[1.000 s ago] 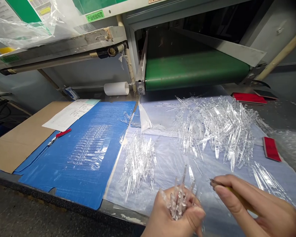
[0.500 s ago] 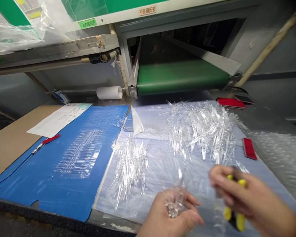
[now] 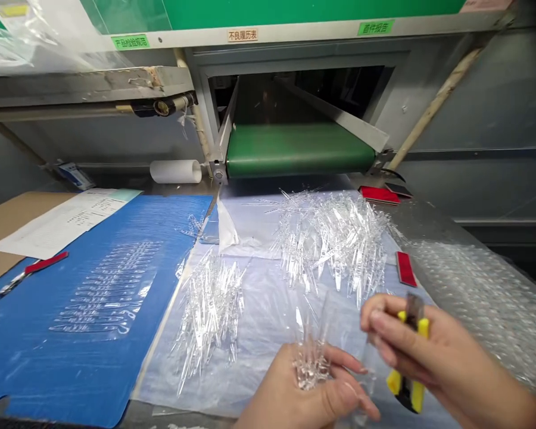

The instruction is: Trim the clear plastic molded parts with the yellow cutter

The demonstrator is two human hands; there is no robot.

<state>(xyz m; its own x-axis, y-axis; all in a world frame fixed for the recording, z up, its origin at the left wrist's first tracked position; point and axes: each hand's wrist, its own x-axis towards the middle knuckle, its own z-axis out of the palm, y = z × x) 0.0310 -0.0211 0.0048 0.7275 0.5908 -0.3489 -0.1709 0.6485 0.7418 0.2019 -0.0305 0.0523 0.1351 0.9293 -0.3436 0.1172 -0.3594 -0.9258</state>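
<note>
My left hand (image 3: 312, 387) is curled around a bunch of clear plastic pieces (image 3: 310, 360), whose slim pointed ends stick up past the fingers. Just to its right, my right hand (image 3: 406, 345) is closed on a yellow-and-black hand tool (image 3: 415, 393) with a grey metal end pointing up; its exact kind is hard to make out. The right thumb and index finger are pinched together, and a faint clear piece (image 3: 370, 363) seems to hang below them. A small pile of similar clear pieces (image 3: 212, 310) lies left of my hands, and a larger pile (image 3: 343, 238) lies beyond them.
Clear pieces in a row (image 3: 111, 286) lie on a blue sheet (image 3: 93, 381) at the left, near a paper (image 3: 67, 220) and a red-handled tool (image 3: 47, 262). Behind stands a green conveyor belt (image 3: 299, 152). Bubble wrap (image 3: 477, 298) and a red pad (image 3: 405, 269) are at right.
The view has swung right, so the scene sits further left. My right hand, blurred before, is now sharper with the tool still in it. My left hand keeps its bunch of pieces.
</note>
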